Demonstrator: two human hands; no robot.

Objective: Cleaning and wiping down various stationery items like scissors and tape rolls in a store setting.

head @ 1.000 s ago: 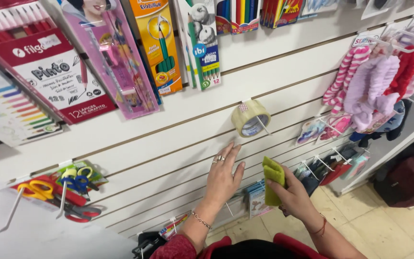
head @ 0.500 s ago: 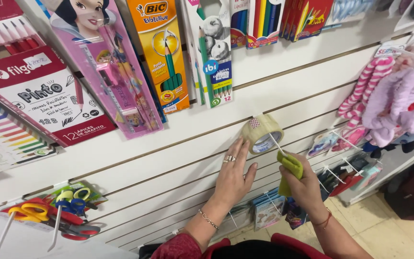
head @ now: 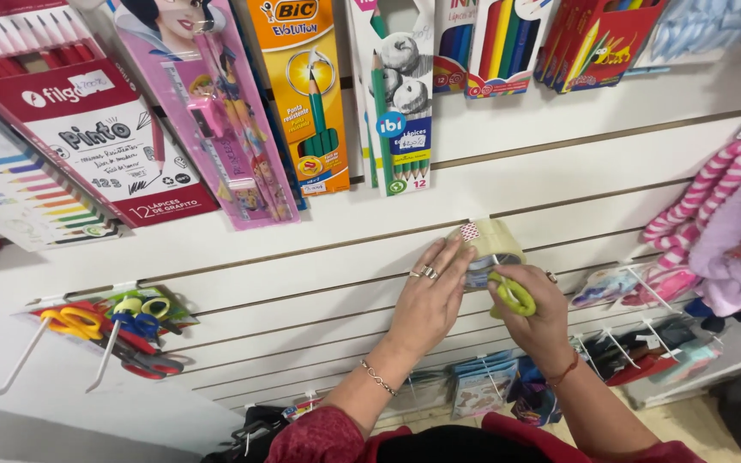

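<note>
Both hands meet at a clear tape roll (head: 486,249) hanging on a white slat wall (head: 559,154), just right of frame centre. The left hand (head: 429,296) lies flat with fingers extended, its fingertips touching the roll at its 9 o'clock side; rings show on two fingers and a thin bracelet (head: 377,377) circles the wrist. It is spread loose, not clenched, and grips nothing. The right hand (head: 540,313) is closed around a yellow-green item (head: 512,296), folded and held against the roll at its 5 o'clock edge; what the item is cannot be told. A small red-checked tab (head: 470,231) sits at the roll's 11 o'clock. Above, at 12 o'clock, hang pencil packs (head: 396,94); an orange pack (head: 302,94) and a pink stationery set (head: 216,120) hang toward 10 o'clock. At 9 o'clock, well apart, scissors (head: 109,330) hang on pegs. At 3 o'clock hang pink striped socks (head: 713,189). Below the hands, at 6 o'clock, small packets (head: 484,386) hang on lower pegs. Red sleeves (head: 319,433) show at the bottom edge.
</note>
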